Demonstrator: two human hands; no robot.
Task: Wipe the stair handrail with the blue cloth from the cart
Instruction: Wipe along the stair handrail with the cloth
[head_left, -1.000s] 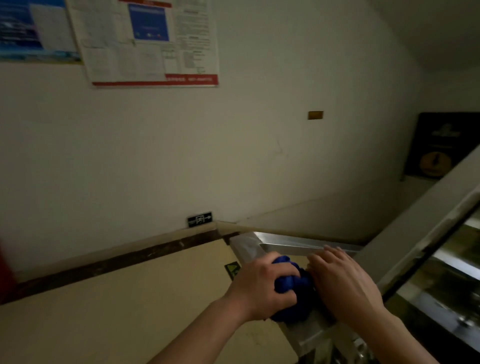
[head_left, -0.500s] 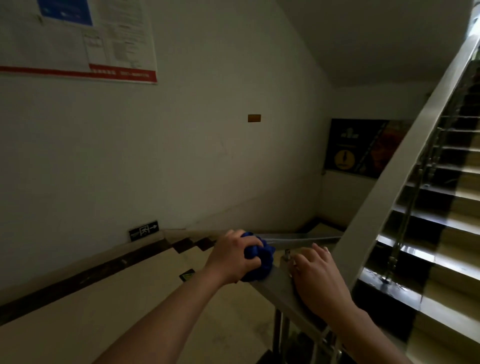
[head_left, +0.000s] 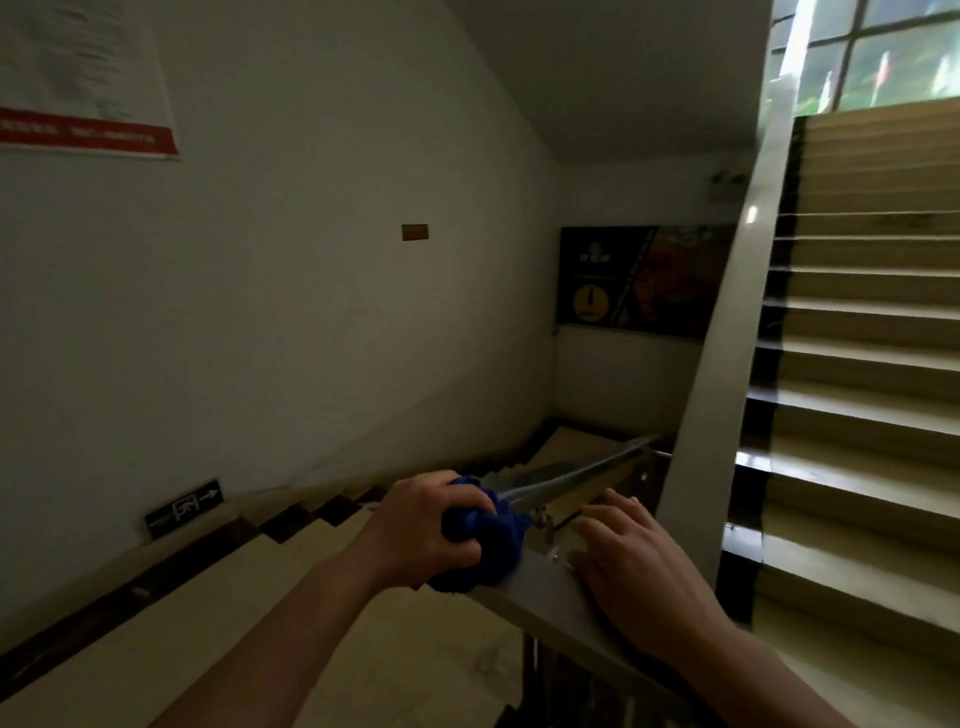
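A bunched blue cloth (head_left: 496, 540) lies on the flat grey metal handrail (head_left: 550, 587) at the turn of the stairs. My left hand (head_left: 426, 525) grips the cloth from the left and holds it against the rail. My right hand (head_left: 631, 566) rests flat on the rail just right of the cloth, fingers straight and spread. One rail section (head_left: 576, 475) slopes down and away ahead; another (head_left: 727, 322) climbs steeply to the upper right.
Steps (head_left: 857, 364) rise on the right toward a window (head_left: 878, 52). A flight descends along the left wall with a dark stepped skirting (head_left: 291, 519). Posters (head_left: 639, 278) hang on the walls, and an exit sign (head_left: 183, 508) sits low on the left.
The view has swung right and up, bringing the rising stairs and window into sight. Both hands stay on the rail, the left still gripping the cloth at the corner.
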